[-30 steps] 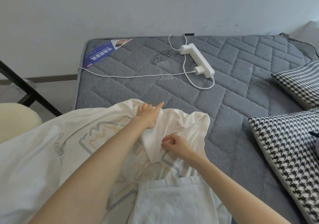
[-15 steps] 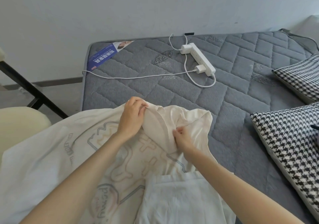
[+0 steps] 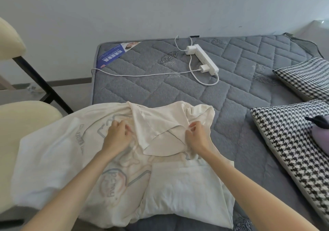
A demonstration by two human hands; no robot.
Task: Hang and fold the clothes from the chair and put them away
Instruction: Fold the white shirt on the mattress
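1. The grey quilted mattress (image 3: 231, 106) filled the middle of the view and served as the folding surface.
2. The large white cotton T-shirt with a pastel line print (image 3: 53, 159) lay spread on the near left part of the mattress. Its left side hung over the mattress edge toward the chair.
3. The cream padded chair with black legs (image 3: 23, 120) stood at the left, just beside the mattress. No clothes were visible on the part of it that showed.
4. Two black-and-white houndstooth pillows (image 3: 293, 150) lay at the right, apart from the T-shirt.
5. A folded flap of the T-shirt (image 3: 160, 133) now lay flat across the print. Half a second before, both hands held this part bunched at the far edge, so I judge that one fold was made and further folds and the putting away remained.
6. The left hand (image 3: 117, 136) had come nearer and rested on the print, just left of the flap. Its fingers were bent onto the cloth, but I could not tell whether they pinched it.
7. The right hand (image 3: 197, 138) had moved to the right end of the flap, where finger and thumb pinched a small ridge of cloth.
8. The white plastic power strip with its cable (image 3: 204, 60) lay far on the mattress, well apart from the T-shirt.
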